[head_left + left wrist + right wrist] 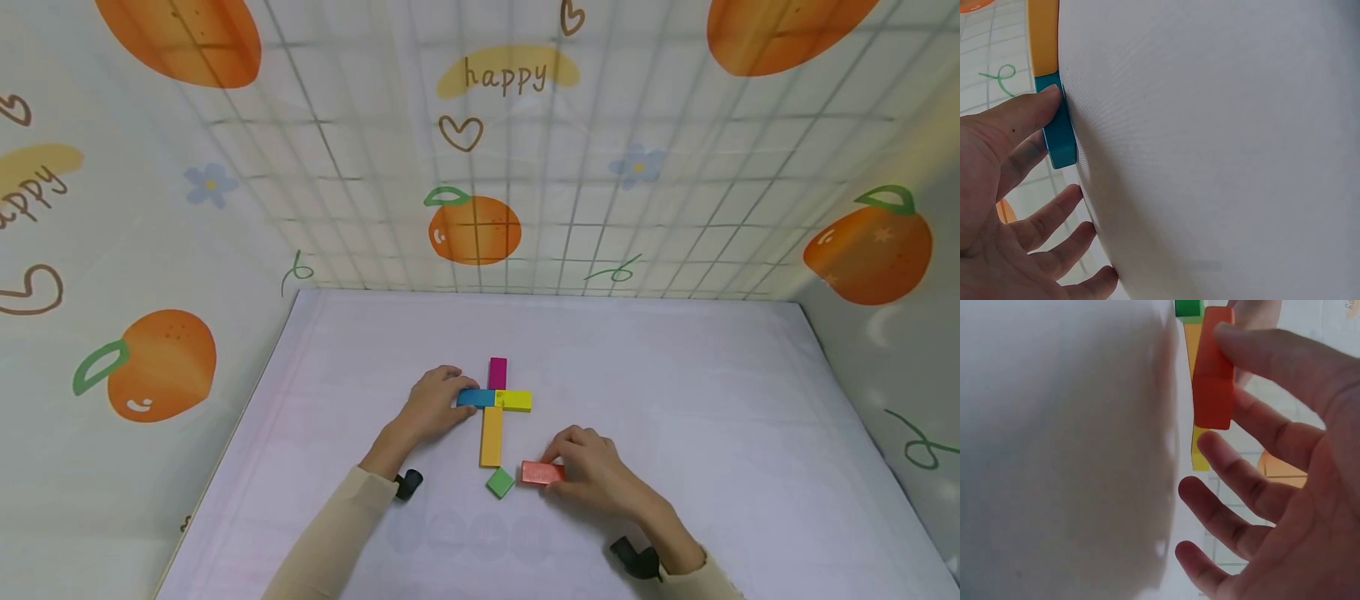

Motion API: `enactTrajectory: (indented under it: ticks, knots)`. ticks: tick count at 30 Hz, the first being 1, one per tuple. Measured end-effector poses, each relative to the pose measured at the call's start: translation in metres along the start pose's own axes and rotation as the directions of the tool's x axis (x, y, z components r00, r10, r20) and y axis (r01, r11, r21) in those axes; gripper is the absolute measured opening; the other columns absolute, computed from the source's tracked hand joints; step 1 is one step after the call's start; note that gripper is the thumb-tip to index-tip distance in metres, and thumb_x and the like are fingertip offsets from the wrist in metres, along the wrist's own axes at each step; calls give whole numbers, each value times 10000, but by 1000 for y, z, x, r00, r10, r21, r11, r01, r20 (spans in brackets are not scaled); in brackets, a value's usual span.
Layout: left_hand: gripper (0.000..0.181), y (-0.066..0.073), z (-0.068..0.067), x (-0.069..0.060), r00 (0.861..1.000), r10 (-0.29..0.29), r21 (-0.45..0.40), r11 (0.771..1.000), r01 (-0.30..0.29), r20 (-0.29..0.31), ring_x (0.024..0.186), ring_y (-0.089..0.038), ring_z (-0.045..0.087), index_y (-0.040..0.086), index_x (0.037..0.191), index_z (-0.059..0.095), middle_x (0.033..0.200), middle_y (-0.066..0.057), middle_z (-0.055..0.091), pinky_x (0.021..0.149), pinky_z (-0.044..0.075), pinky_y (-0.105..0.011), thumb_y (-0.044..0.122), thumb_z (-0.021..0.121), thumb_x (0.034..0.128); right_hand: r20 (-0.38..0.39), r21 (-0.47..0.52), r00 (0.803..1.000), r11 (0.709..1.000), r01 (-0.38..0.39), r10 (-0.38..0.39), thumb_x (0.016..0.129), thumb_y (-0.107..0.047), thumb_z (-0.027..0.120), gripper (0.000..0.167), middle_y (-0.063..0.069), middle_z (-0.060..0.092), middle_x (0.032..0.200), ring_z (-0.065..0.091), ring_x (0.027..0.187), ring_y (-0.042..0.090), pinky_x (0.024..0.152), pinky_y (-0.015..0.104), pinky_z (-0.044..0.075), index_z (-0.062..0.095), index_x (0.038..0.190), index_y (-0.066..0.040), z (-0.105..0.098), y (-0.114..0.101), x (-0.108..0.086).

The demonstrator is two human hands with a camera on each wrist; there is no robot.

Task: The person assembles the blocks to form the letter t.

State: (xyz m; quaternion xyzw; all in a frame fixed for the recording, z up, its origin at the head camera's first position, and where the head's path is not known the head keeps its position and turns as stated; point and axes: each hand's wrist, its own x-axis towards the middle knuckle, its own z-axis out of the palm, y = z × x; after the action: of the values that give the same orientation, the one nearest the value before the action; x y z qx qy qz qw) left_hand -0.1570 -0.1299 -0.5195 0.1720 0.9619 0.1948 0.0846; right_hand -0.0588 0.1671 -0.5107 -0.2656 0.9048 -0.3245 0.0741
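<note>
My left hand [437, 403] pinches a blue block [476, 398] between thumb and forefinger, its other fingers spread near the white surface. That block's right end meets a yellow block [517, 401]. Above their junction stands a magenta block [498, 373], and below it an orange-yellow block [491, 437] points toward me. A green block [500, 482] lies turned like a diamond at the lower end. To its right, my right hand [596, 471] pinches a red block [542, 473] between thumb and forefinger. In the right wrist view the red block [1214, 369] partly hides the yellow blocks behind.
A white tabletop [675, 375] spreads under the blocks. Cloth walls printed with oranges [475, 230] enclose its back and sides, with a grid [585, 250] showing at the back. A small black device [636, 558] sits at each wrist.
</note>
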Motion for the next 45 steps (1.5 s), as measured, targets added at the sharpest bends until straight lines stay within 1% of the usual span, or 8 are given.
enactTrajectory:
  ticks: [5,10,16,21,31,45]
  knots:
    - [398,1,-1,-1,1000,-2,-3,1000,2,-5,1343,-319,408,234,1293,671,1435,-106,498,1084,369,-544,337,743,915,19,3,999,1000,25,-25,790,-252,857,273,-124,551,1122,486,1094,159,888,488,369,687,996,-308,4,1,-1]
    - [398,2,-2,-1,1000,-3,-3,1000,3,-5,1342,-318,410,231,1291,672,1430,-109,502,1083,369,-542,331,747,913,43,12,998,998,55,-56,787,-269,861,276,-104,556,1119,477,1084,179,868,489,366,697,1007,-296,7,1,-2]
    - [393,1,-1,-1,1000,5,-4,1000,-5,-7,1337,-321,416,228,1287,676,1428,-111,504,1082,368,-545,328,746,914,72,9,997,999,31,-32,789,-286,857,276,-110,549,1126,451,1102,171,890,495,357,697,1014,-288,8,-2,-4]
    - [392,0,-1,-1,1000,12,-10,1000,-12,-10,1330,-328,420,222,1282,679,1423,-119,508,1077,371,-549,324,751,910,89,-4,996,1000,12,-11,794,-293,851,264,-99,549,1134,437,1119,180,916,532,355,691,1004,-280,9,-4,-4]
    - [395,0,-1,0,1000,10,-15,1000,-11,-7,1337,-322,412,224,1288,676,1429,-112,502,1083,366,-548,328,748,914,82,-61,997,998,3,2,786,-300,850,275,-80,540,1148,409,1133,196,921,558,351,689,1008,-277,14,-6,-4]
    - [403,0,0,1,1000,0,-5,1000,0,-3,1337,-321,411,234,1291,671,1431,-104,497,1076,371,-556,340,747,910,76,-134,997,991,25,-15,784,-306,849,295,-68,525,1141,421,1117,219,902,566,362,681,1024,-274,17,-7,-3]
